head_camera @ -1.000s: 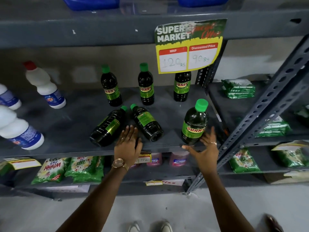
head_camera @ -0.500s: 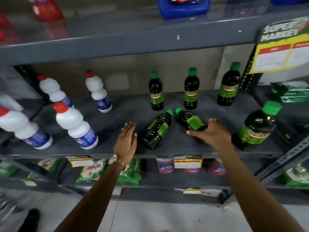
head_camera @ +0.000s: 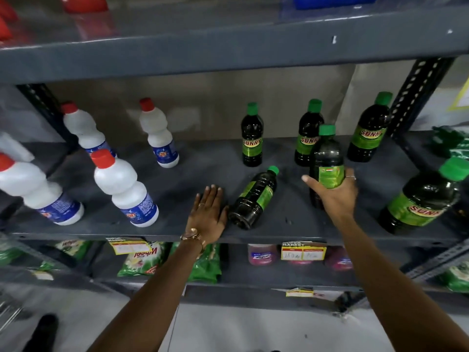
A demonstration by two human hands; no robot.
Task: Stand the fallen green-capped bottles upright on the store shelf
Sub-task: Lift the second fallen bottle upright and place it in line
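Observation:
On the grey shelf (head_camera: 177,189) one dark green-capped bottle (head_camera: 255,198) lies on its side, cap pointing to the back right. My left hand (head_camera: 208,215) rests flat and open on the shelf, touching that bottle's base end. My right hand (head_camera: 333,193) grips a second green-capped bottle (head_camera: 327,158) around its lower half and holds it upright. Three more green-capped bottles stand at the back: one at the left (head_camera: 251,135), one in the middle (head_camera: 308,130) partly hidden by the held bottle, one at the right (head_camera: 369,128). A larger one (head_camera: 426,199) stands at the front right.
Several white bottles with red caps (head_camera: 125,189) stand on the left half of the shelf. A perforated steel upright (head_camera: 416,95) rises at the back right. Green packets (head_camera: 205,262) and price tags (head_camera: 303,251) fill the shelf below. An upper shelf (head_camera: 228,44) overhangs.
My right hand closed on the right-hand fallen bottle and raised it from lying to upright. My left hand slid right, up against the base of the other fallen bottle. The view shifted left.

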